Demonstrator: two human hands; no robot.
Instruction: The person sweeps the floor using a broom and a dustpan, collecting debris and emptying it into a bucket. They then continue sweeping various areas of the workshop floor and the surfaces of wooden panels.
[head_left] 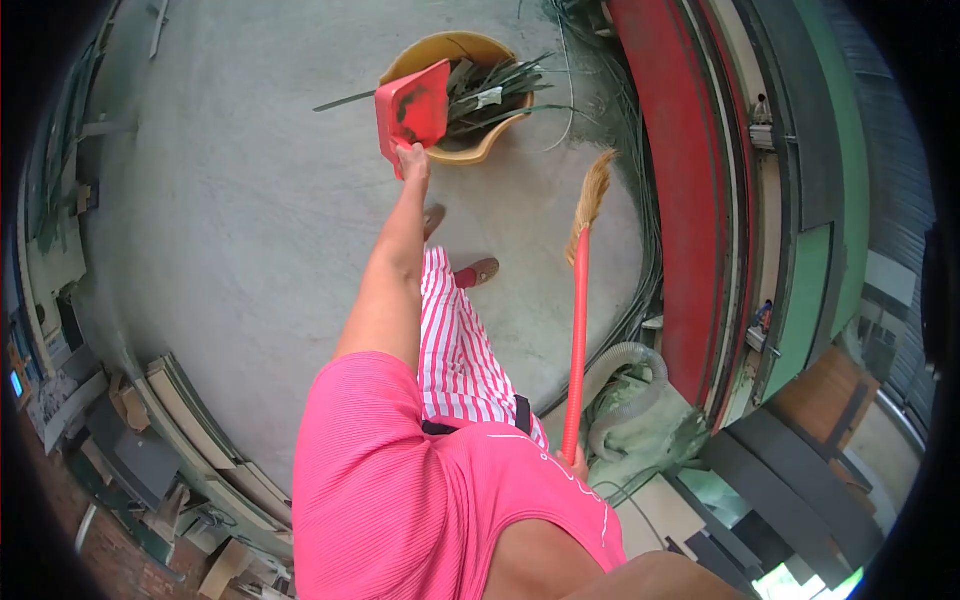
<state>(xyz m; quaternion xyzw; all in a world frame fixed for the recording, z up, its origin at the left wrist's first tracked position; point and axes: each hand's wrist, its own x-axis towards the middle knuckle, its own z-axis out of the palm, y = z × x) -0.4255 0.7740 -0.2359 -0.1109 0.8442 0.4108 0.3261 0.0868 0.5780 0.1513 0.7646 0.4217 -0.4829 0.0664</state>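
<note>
Left hand (414,162) gripping red dustpan (418,104) over yellow tub (458,47); right (577,466), seemingly closed, we're holding broom (579,320).

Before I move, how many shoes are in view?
2. The left shoe shows beside the left forearm, partly hidden; the right shoe is by the red sock, toward the broom. Others may be hidden.

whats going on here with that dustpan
Someone is holding a red dustpan in their left hand, over the edge of a yellow tub full of dark strips. Some dark dirt shows in the pan. Their right hand grips a broom by its red handle.
</note>
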